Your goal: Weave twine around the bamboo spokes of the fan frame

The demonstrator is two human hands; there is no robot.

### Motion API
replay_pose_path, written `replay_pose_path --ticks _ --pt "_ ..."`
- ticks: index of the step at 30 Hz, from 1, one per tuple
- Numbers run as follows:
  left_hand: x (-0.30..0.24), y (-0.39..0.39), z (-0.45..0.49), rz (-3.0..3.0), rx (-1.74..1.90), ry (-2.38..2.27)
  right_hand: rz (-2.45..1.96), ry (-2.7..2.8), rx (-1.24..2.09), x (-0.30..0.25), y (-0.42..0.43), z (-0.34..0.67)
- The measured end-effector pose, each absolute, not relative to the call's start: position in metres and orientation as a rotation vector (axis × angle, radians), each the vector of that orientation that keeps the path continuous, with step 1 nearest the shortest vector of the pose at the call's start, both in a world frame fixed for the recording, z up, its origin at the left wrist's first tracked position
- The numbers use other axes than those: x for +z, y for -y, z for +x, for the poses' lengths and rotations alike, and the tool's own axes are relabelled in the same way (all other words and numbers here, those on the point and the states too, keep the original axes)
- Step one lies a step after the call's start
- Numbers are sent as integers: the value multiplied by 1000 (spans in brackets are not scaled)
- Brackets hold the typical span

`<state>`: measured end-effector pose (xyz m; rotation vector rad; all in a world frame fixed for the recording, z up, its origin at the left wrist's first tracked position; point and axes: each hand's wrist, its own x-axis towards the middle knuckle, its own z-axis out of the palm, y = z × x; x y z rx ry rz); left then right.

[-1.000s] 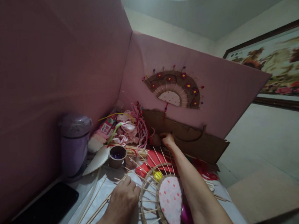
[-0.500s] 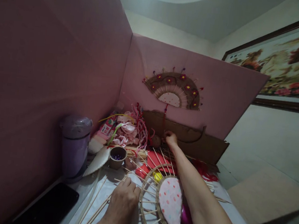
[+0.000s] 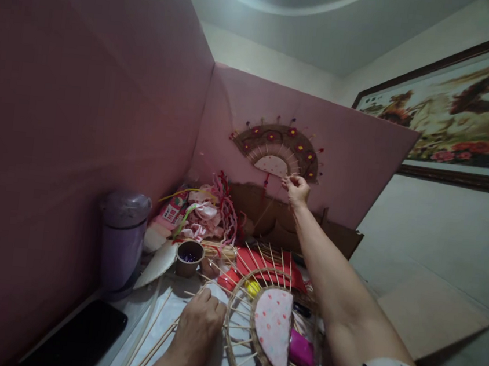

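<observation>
My right hand (image 3: 297, 189) is raised in front of the pink board, just below the hanging fan (image 3: 290, 144). Its thumb and fingers pinch a thin strand of twine (image 3: 266, 211), faintly visible running down toward a brownish ball (image 3: 246, 228). Low on the table, my left hand (image 3: 201, 321) is closed, knuckles up, beside the left edge of a half-round fan frame (image 3: 229, 327). What its fingers hold is hidden. The frame has thin sticks radiating from a white, red-dotted half disc (image 3: 273, 328). Loose thin sticks (image 3: 157, 345) lie left of that hand.
A small cup of dark beads (image 3: 189, 260) stands behind my left hand. Further left are a purple lidded container (image 3: 122, 246) and a black phone (image 3: 80, 334). Pink ribbons (image 3: 206, 214) pile up before the board. A magenta packet (image 3: 302, 352) lies right of the frame.
My right hand has risen from beside the brownish ball to the hanging fan's lower edge, drawing the strand upward. My left hand stays by the frame. The view has shifted slightly.
</observation>
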<state>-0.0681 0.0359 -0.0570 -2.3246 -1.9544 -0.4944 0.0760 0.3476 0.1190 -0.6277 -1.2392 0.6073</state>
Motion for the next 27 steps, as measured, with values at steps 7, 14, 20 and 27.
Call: replay_pose_path --ticks 7,14,20,27 --pt "-55 -33 -69 -2328 -500 1937 -422 1241 433 180 -314 76" --pt "-55 -32 -70 -2308 -468 1915 -320 1280 231 260 -256 83" --pt "-51 -30 -71 -2292 -515 1884 -154 1342 6 302 -174 82" --pt "-50 -27 -72 -2309 -694 1883 -433 1694 585 165 -63 57"
